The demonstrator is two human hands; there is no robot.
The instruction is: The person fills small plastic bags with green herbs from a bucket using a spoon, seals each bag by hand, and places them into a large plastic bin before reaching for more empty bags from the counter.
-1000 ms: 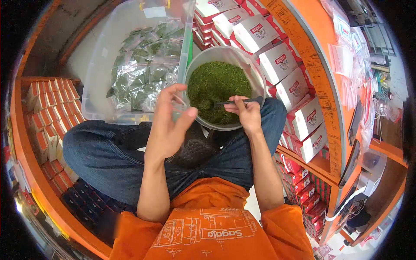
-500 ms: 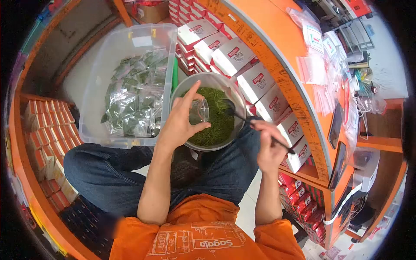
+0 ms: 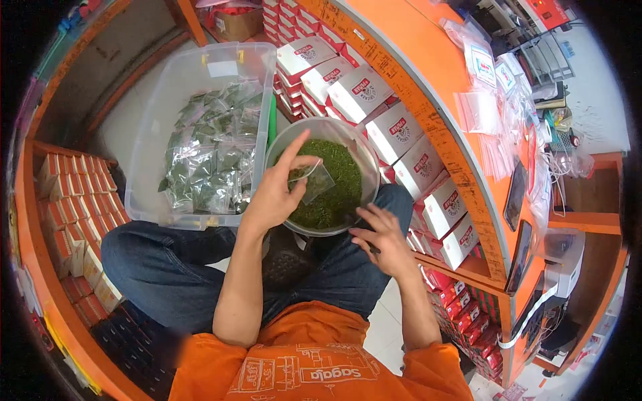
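Note:
My left hand [image 3: 275, 190] pinches a small clear zip bag [image 3: 319, 185] over a round clear tub [image 3: 369, 150]. The bag hangs tilted, its mouth between my thumb and fingers. Fine green dried flakes [image 3: 341, 164] cover the tub's bottom. At the tub's lower right rim is my right hand [image 3: 386, 242], fingers bent around a black spoon [image 3: 375, 250]; only bits of its handle show, and its bowl is hard to make out. Left of the tub, a large clear bin [image 3: 144, 144] holds many small filled bags [image 3: 214, 144] of green leafy stuff.
White and red boxes [image 3: 361, 91] are stacked to the tub's right, below an orange counter [image 3: 428, 40]. Plastic bags [image 3: 478, 113] and phones [image 3: 516, 194] lie along that counter. More boxes [image 3: 80, 194] fill the left shelf. My crossed legs [image 3: 167, 267] flank the tub.
My right hand has moved left and down to the tub's rim, and the spoon has gone from plain view to mostly hidden. My left fingers have closed more around the bag, which now hangs tilted.

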